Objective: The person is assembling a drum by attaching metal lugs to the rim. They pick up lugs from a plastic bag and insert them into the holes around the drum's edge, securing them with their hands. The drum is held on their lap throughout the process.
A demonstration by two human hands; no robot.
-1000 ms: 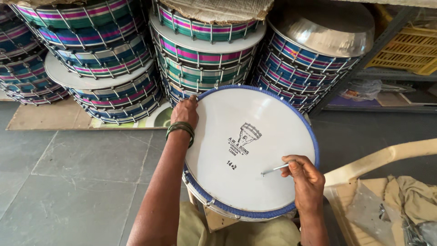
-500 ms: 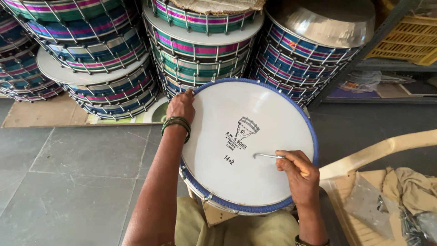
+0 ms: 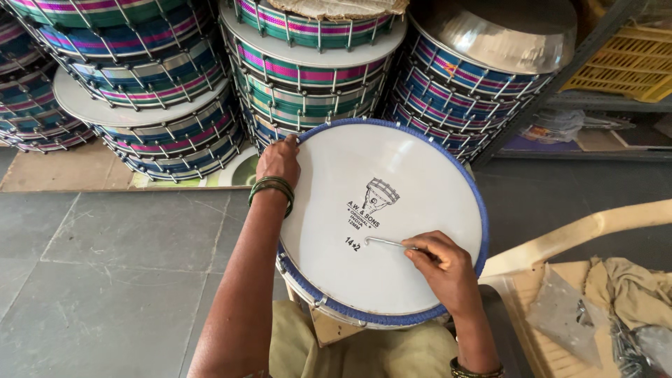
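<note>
The right hand [image 3: 448, 269] has its grip pinched on one end of a thin bent metal rod [image 3: 389, 242], whose long axis runs flat across the skin, its free hooked end pointing left from the grip. Beneath lies the round white drum with blue-laced rim [image 3: 381, 217], resting on the person's lap. The left hand [image 3: 278, 162] has its grip curled over the rim's far-left edge. A black printed emblem [image 3: 369, 206] sits just up-left of the rod's tip. Stacked striped drums [image 3: 308, 66] stand beyond.

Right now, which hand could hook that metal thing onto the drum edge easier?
Probably the right hand: it already pinches the metal hook over the drum. The left hand only grips the far rim.
</note>
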